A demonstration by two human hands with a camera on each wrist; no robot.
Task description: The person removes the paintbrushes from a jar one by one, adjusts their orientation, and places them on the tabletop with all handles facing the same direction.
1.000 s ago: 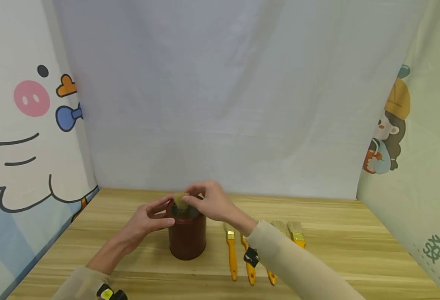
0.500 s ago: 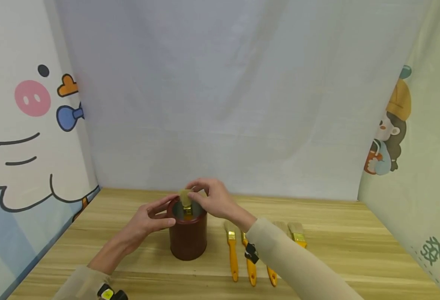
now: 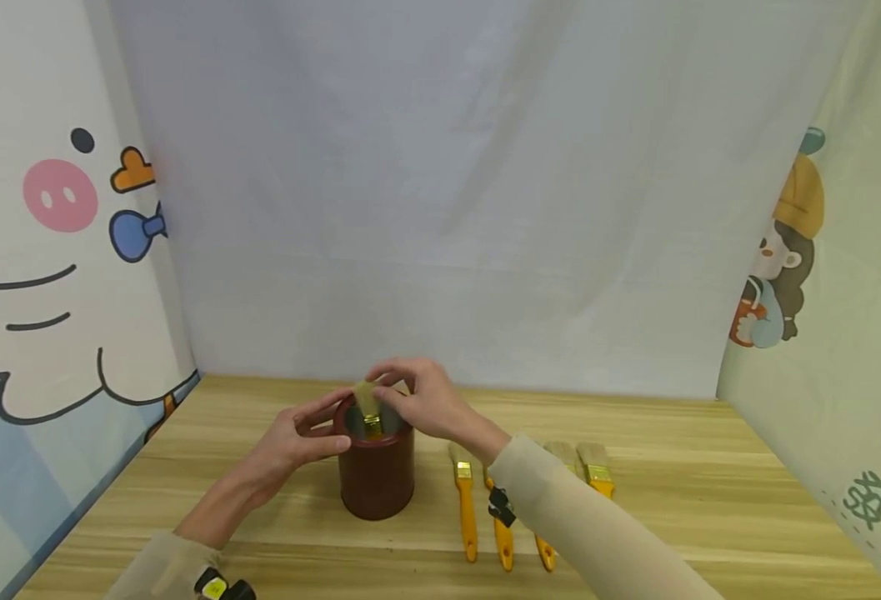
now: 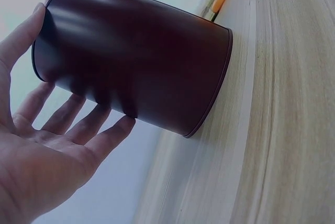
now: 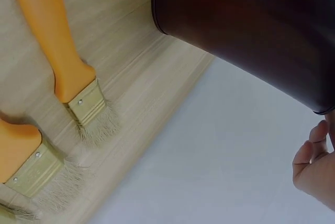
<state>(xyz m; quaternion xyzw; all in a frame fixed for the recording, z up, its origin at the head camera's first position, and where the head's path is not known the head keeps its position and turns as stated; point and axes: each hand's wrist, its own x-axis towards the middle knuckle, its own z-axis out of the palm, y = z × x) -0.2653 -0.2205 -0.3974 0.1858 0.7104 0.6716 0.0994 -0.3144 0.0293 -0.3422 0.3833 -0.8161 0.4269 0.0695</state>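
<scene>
A dark red-brown cylindrical container [image 3: 376, 483] stands upright on the wooden table. My left hand [image 3: 290, 446] holds it from the left near the top, thumb at the near side of the rim; the left wrist view shows the fingers spread along its wall. Inside it, a paintbrush [image 3: 368, 404] stands bristles up, leaning slightly left, its handle hidden within. My right hand [image 3: 425, 400] is at the rim's right side, thumb and fingers pinching the bristles. In the right wrist view, only part of that hand [image 5: 319, 166] shows beyond the container.
Right of the container lie several orange-handled paintbrushes, bristles away from me: a narrow one [image 3: 466, 508], another [image 3: 503, 537] partly under my right sleeve, and a wider one [image 3: 598, 471] farther right. A pale cloth [image 3: 440, 208] hangs behind the table [image 3: 710, 500].
The brush rose and straightened in the container, showing its metal band, then sank slightly and tipped left. My right hand shifted a little with it. The left hand stayed on the container.
</scene>
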